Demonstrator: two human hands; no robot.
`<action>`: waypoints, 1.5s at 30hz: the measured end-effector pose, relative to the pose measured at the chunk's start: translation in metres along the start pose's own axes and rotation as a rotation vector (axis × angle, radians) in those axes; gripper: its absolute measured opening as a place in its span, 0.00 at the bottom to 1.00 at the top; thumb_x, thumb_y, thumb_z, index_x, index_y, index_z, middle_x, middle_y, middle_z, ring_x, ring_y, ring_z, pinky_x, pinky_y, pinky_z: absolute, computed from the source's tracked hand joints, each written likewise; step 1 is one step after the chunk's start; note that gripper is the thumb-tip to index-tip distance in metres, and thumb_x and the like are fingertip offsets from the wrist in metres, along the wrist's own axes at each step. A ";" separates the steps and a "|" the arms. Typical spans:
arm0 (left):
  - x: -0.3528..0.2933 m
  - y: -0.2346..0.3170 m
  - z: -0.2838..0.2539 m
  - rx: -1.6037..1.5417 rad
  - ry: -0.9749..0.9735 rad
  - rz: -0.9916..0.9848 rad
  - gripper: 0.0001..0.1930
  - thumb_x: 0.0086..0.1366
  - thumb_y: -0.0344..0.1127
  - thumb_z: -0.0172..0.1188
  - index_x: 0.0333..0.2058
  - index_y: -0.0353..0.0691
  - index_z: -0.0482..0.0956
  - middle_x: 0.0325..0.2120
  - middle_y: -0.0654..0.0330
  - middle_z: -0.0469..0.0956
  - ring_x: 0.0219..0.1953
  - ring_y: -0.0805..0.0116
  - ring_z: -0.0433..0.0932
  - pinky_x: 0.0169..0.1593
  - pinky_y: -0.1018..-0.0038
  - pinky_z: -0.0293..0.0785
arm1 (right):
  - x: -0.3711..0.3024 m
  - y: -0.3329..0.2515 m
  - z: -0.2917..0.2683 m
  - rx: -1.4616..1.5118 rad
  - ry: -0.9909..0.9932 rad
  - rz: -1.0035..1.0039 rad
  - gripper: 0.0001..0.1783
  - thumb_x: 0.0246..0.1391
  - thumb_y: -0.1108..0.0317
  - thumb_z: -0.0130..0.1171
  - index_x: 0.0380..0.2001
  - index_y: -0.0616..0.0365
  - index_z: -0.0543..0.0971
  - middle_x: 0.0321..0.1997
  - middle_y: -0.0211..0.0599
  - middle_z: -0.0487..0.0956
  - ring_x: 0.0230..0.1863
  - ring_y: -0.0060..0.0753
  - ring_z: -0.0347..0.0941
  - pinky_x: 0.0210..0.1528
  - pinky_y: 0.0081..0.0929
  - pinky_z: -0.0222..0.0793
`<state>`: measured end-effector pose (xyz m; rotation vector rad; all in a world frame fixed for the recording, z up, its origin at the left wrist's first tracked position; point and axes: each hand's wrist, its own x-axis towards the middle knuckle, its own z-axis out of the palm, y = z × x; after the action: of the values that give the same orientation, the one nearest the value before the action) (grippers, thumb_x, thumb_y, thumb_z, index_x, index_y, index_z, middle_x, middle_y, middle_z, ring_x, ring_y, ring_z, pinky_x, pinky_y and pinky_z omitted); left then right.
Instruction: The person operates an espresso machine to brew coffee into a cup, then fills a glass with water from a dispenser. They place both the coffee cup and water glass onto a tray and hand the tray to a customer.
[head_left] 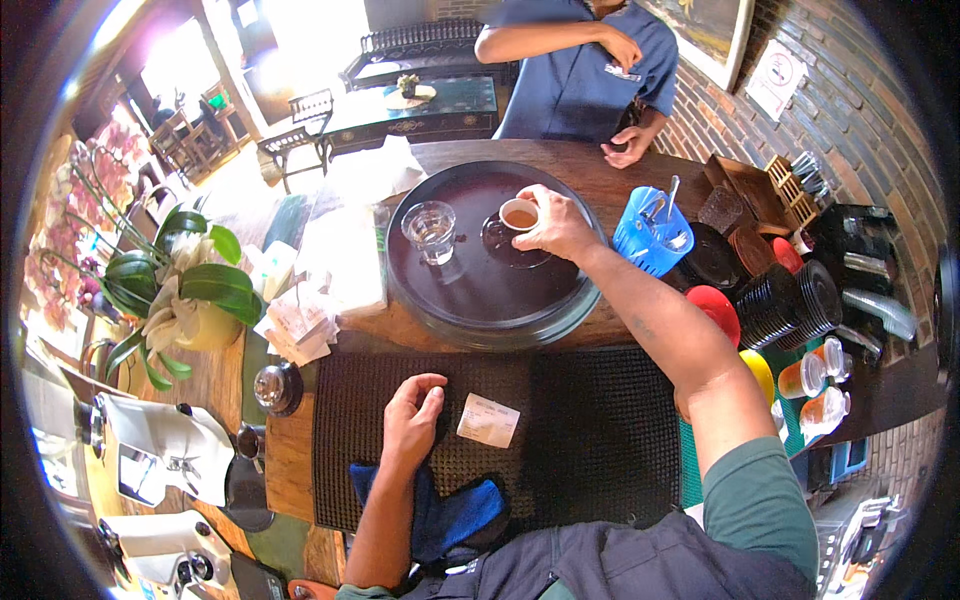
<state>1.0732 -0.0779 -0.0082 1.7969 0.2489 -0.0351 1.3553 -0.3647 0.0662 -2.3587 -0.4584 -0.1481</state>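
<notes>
My right hand point(560, 228) reaches over a round dark tray point(465, 295) and grips a small paper-like cup point(520, 214) of brown liquid by its side. Below the cup, part of a dark round saucer or wet ring shows; whether the cup touches it I cannot tell. A clear glass point(430, 234) of water stands on the tray's left half, beside some drops. My left hand point(412, 422) hovers or rests at the black ribbed mat point(590, 430), fingers loosely curved and holding nothing. Just right of it lies a small printed slip point(487, 420).
Across the counter stands a person in a blue shirt point(580, 85). Right of the tray are a blue basket point(652, 232) of cutlery and stacked black saucers point(770, 310). Left are paper slips point(300, 320), a potted orchid point(205, 290) and a metal tamper-like knob point(277, 388). A blue-black cloth point(450, 515) lies nearest me.
</notes>
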 end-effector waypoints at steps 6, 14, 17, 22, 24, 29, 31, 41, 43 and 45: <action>-0.002 0.007 -0.003 -0.056 -0.040 -0.053 0.10 0.78 0.31 0.62 0.52 0.36 0.86 0.37 0.66 0.82 0.37 0.77 0.77 0.44 0.76 0.76 | -0.030 -0.014 -0.011 0.067 0.170 -0.076 0.57 0.36 0.42 0.89 0.65 0.63 0.76 0.64 0.55 0.83 0.65 0.52 0.81 0.69 0.42 0.76; -0.004 0.007 -0.001 -0.112 -0.053 -0.010 0.10 0.79 0.35 0.62 0.53 0.39 0.85 0.36 0.70 0.81 0.35 0.81 0.75 0.39 0.79 0.72 | -0.107 -0.002 -0.114 0.057 0.610 -0.111 0.06 0.65 0.67 0.71 0.41 0.57 0.88 0.32 0.33 0.89 0.35 0.26 0.87 0.41 0.30 0.82; -0.003 0.007 -0.002 -0.078 -0.062 -0.001 0.10 0.79 0.34 0.62 0.53 0.39 0.86 0.36 0.70 0.81 0.35 0.80 0.75 0.39 0.78 0.73 | -0.115 0.015 -0.166 -0.008 0.643 0.094 0.08 0.64 0.65 0.72 0.41 0.57 0.88 0.33 0.36 0.90 0.36 0.26 0.88 0.42 0.31 0.82; -0.002 0.006 0.000 -0.069 -0.046 -0.008 0.09 0.79 0.33 0.62 0.51 0.37 0.86 0.33 0.70 0.80 0.34 0.81 0.74 0.37 0.79 0.72 | -0.144 0.034 -0.191 -0.192 0.352 0.009 0.10 0.64 0.65 0.69 0.44 0.59 0.89 0.40 0.45 0.91 0.42 0.41 0.90 0.49 0.37 0.83; -0.001 0.005 0.000 -0.085 -0.054 -0.006 0.09 0.79 0.33 0.62 0.51 0.38 0.87 0.33 0.70 0.80 0.33 0.81 0.74 0.37 0.79 0.72 | -0.135 0.046 -0.184 -0.294 0.292 -0.163 0.13 0.64 0.67 0.66 0.48 0.60 0.89 0.47 0.50 0.90 0.47 0.53 0.88 0.53 0.46 0.82; 0.001 0.005 -0.001 -0.069 -0.071 0.013 0.09 0.79 0.34 0.62 0.52 0.40 0.86 0.33 0.71 0.79 0.33 0.81 0.74 0.36 0.79 0.71 | -0.077 0.078 -0.163 -0.528 0.147 -0.035 0.11 0.60 0.61 0.68 0.42 0.50 0.92 0.38 0.49 0.90 0.42 0.55 0.89 0.53 0.48 0.84; -0.001 0.006 -0.002 -0.085 -0.055 0.039 0.09 0.79 0.33 0.62 0.51 0.39 0.87 0.35 0.71 0.80 0.34 0.81 0.75 0.37 0.79 0.72 | -0.058 0.083 -0.157 -0.514 0.084 0.083 0.11 0.58 0.60 0.68 0.41 0.47 0.93 0.38 0.49 0.90 0.42 0.53 0.89 0.53 0.47 0.84; -0.003 0.008 -0.003 -0.075 -0.077 0.035 0.10 0.79 0.34 0.63 0.52 0.38 0.87 0.34 0.70 0.80 0.35 0.81 0.75 0.39 0.78 0.73 | -0.009 0.088 -0.167 -0.526 -0.286 0.470 0.14 0.56 0.64 0.63 0.36 0.62 0.90 0.39 0.53 0.90 0.37 0.46 0.91 0.45 0.40 0.89; -0.002 0.007 -0.003 -0.076 -0.082 0.006 0.10 0.79 0.34 0.63 0.52 0.37 0.87 0.34 0.69 0.81 0.36 0.80 0.76 0.42 0.78 0.74 | -0.010 0.092 -0.168 -0.389 -0.176 0.587 0.14 0.61 0.64 0.67 0.38 0.66 0.89 0.40 0.50 0.91 0.36 0.41 0.91 0.39 0.40 0.90; -0.002 0.005 -0.004 -0.024 -0.073 0.014 0.11 0.79 0.35 0.63 0.51 0.37 0.88 0.33 0.69 0.81 0.36 0.79 0.76 0.42 0.77 0.75 | -0.014 0.094 -0.173 -0.139 -0.209 0.629 0.13 0.60 0.64 0.73 0.40 0.65 0.90 0.40 0.47 0.91 0.35 0.39 0.90 0.40 0.37 0.90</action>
<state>1.0720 -0.0753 -0.0021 1.7694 0.1833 -0.0872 1.3805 -0.5500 0.1305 -2.5470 0.2194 0.3708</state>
